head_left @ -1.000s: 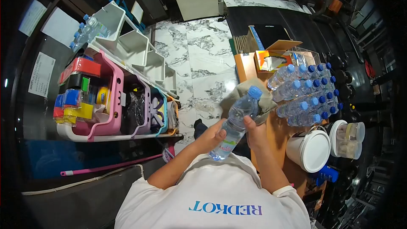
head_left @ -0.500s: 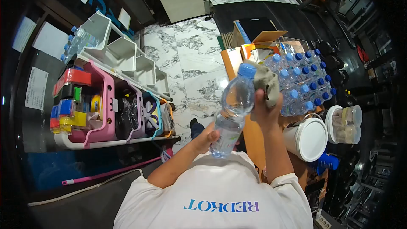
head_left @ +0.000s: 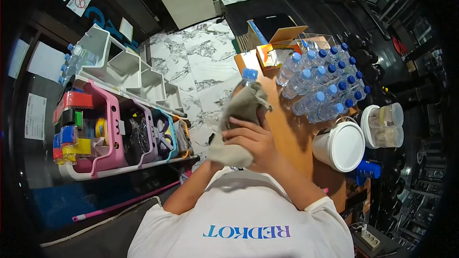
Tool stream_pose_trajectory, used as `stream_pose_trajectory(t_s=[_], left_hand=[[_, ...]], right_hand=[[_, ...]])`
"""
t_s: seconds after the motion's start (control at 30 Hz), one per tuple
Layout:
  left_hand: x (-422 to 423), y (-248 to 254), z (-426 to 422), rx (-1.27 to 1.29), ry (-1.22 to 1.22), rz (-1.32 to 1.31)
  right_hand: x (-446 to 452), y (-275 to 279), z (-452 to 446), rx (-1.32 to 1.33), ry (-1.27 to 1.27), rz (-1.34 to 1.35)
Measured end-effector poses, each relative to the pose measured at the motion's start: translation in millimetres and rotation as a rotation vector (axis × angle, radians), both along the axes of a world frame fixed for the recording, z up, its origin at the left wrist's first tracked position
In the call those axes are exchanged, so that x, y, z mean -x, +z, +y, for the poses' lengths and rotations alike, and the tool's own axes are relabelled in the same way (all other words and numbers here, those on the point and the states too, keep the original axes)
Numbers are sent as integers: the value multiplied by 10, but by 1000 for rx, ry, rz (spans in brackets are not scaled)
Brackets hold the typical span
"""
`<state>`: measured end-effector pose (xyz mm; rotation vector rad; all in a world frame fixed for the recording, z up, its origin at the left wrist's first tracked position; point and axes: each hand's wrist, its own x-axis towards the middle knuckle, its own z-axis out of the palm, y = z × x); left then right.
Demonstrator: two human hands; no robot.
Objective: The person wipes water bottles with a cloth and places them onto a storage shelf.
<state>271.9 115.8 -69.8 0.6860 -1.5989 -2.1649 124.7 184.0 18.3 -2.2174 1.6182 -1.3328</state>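
Observation:
A clear plastic bottle with a blue cap (head_left: 249,74) stands tilted in front of my chest, mostly covered by a grey-beige cloth (head_left: 241,105). My right hand (head_left: 251,143) presses the cloth round the bottle, its fingers lying across the fabric. My left hand (head_left: 217,165) is at the lower end of the bottle, its fingers hidden behind the cloth. Just right of my hands, rows of water bottles (head_left: 306,83) with blue caps stand on the wooden table (head_left: 282,129).
White lidded bucket (head_left: 346,146) and clear jars (head_left: 393,124) stand at the right. An open box (head_left: 272,56) is at the table's far end. On the left, a rack holds a pink basket (head_left: 114,134), other baskets and several bottles (head_left: 79,59). Marble floor (head_left: 203,71) lies between.
The cloth has moved from beside the bottle to wrap around it. My right hand has come left onto the cloth and bottle. The view has shifted, moving the table bottles left.

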Motion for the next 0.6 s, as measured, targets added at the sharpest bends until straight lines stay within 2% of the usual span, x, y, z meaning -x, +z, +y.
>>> stream_pose_trajectory(t_s=[0.03,0.07,0.1,0.13,0.17,0.2,0.23,0.27,0.33,0.37,0.4,0.47,0.53,0.6], left_hand=[[-10,49,9,-367,29,63],[-29,114,32,-735,61,126],[-32,186,43,-572,68,67],[-64,152,26,-571,70,66],[-92,132,-6,-465,14,22],[-106,122,-18,-360,-47,-23],[-77,110,-8,-252,29,72],[-50,147,-15,-256,18,71],[11,234,-31,275,117,-2],[-30,429,-80,383,5,-229],[0,497,-46,383,-3,-228],[43,561,10,585,-3,-336],[58,414,7,516,-76,-259],[101,226,162,40,-22,100]], right_hand=[[77,-95,22,-3,5,1],[182,-192,67,-35,60,-295],[274,-234,103,-66,114,-590],[340,-232,132,-89,92,-896],[415,-219,168,-108,64,-1200],[518,-294,181,-169,50,-1368],[504,-332,178,-101,-33,-1491],[419,-245,138,-28,-121,-1610],[274,-180,110,-70,-206,-1789],[205,-159,81,-126,-184,-1889],[168,-204,45,-119,-190,-1890],[130,-363,-43,-67,-147,-1674],[184,-401,-50,-86,-140,-1631],[234,-343,-50,-111,63,-1634]])
